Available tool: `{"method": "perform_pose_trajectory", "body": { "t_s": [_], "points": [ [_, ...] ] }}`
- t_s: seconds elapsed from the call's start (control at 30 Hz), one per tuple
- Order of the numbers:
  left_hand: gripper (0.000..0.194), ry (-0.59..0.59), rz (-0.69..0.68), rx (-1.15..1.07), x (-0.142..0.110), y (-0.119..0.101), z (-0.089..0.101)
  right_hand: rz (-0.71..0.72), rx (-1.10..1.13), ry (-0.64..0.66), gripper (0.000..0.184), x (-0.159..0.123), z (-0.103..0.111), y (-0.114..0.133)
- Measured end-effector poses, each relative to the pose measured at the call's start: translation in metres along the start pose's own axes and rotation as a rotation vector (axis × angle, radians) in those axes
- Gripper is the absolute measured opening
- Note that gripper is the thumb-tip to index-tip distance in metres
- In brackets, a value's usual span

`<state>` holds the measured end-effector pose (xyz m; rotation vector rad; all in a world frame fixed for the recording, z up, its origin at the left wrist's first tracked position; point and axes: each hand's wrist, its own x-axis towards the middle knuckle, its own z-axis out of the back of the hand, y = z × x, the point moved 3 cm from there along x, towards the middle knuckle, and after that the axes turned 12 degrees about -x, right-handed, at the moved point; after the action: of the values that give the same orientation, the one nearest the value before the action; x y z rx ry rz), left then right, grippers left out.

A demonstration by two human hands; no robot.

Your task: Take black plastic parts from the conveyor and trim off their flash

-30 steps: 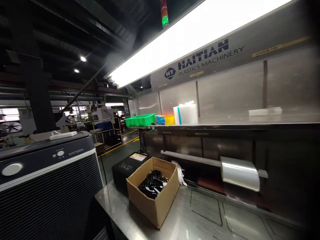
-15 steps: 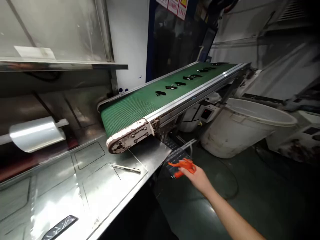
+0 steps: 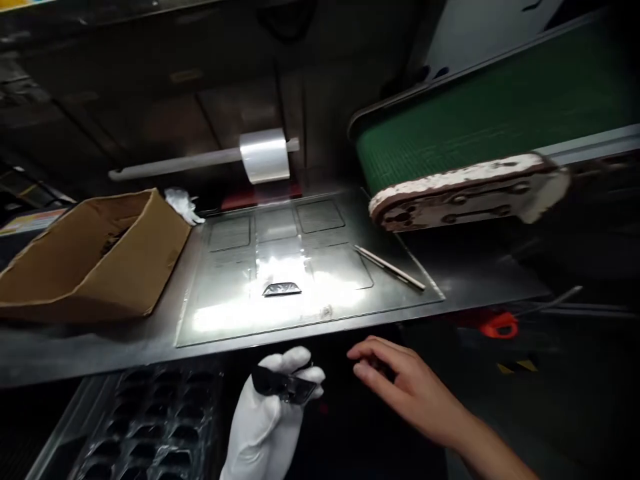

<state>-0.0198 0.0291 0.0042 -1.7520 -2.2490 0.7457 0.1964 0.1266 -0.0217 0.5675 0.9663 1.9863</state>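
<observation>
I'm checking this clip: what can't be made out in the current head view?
All in the head view:
- Cardboard box: its near wall hides most of the contents.
- Black part in the gloved left hand: fingers cover some of it; blur smears details.
- Tray: cut off by the bottom edge.
- Conveyor belt: cut off by the right edge.
- Orange-handled tool: blur and darkness obscure its shape.

At nine o'clock, the left edge trims the cardboard box (image 3: 135, 267), its contents (image 3: 114, 243) mostly hidden; the label (image 3: 30, 222) beyond is too blurred to read. At two o'clock, the right edge crops the green conveyor (image 3: 475, 120). Toward seven, the gloved left hand (image 3: 267, 407) partly covers a black part (image 3: 269, 381). At eight, the bottom edge cuts the tray (image 3: 60, 417); at five, the right forearm (image 3: 483, 440).
</observation>
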Motion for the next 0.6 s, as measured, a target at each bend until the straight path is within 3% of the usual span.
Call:
{"method": "perform_pose_trajectory", "body": {
  "t_s": [0.1,0.2,0.3,0.4,0.5,0.6],
  "points": [
    [0.03,0.135,-0.02,-0.034,0.001,-0.013,0.003,0.441,-0.053,-0.094,0.016,0.015,0.0,0.099],
    [0.03,0.21,-0.043,-0.026,0.004,-0.024,0.015,0.595,-0.157,-0.118,0.013,0.03,-0.008,0.145],
    [0.036,0.138,-0.122,0.142,0.007,-0.034,0.028,0.602,-0.272,-0.04,0.004,0.043,-0.024,0.156],
    [0.048,-0.005,-0.201,0.278,0.009,-0.039,0.031,0.587,-0.316,0.074,0.004,0.055,-0.031,0.156],
    [0.059,-0.016,-0.167,0.207,0.014,-0.038,0.026,0.584,-0.337,0.121,0.004,0.078,-0.018,0.154],
    [0.057,0.032,-0.088,0.183,0.021,-0.036,0.025,0.533,-0.555,0.047,0.012,0.119,0.011,0.15]
  ]
}}
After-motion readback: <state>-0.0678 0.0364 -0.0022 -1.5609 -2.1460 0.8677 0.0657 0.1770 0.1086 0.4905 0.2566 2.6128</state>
